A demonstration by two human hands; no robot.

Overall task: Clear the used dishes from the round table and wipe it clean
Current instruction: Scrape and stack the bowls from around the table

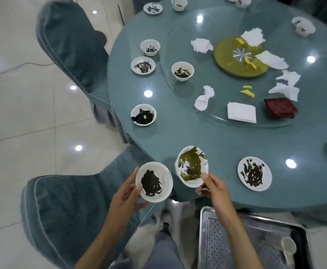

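My left hand (pixel 126 193) holds a white bowl (pixel 159 173) smeared with dark residue, off the near edge of the round table (pixel 226 140). My right hand (pixel 212 184) pinches the rim of a tilted white plate (pixel 191 166) with green residue, just above the table's near edge. Another dirty plate (pixel 254 173) lies flat to the right of it. Several more dirty bowls and small plates ring the table's left and far sides, among them a bowl (pixel 143 114) and a plate (pixel 143 65).
A glass turntable (pixel 178 45) carries a bowl (pixel 182 71), crumpled napkins (pixel 204 98), a folded napkin (pixel 241 112), a dark red cloth (pixel 280 108) and yellow scraps. A metal tray (pixel 236 245) on a cart stands at lower right. Covered chairs (pixel 61 214) stand left.
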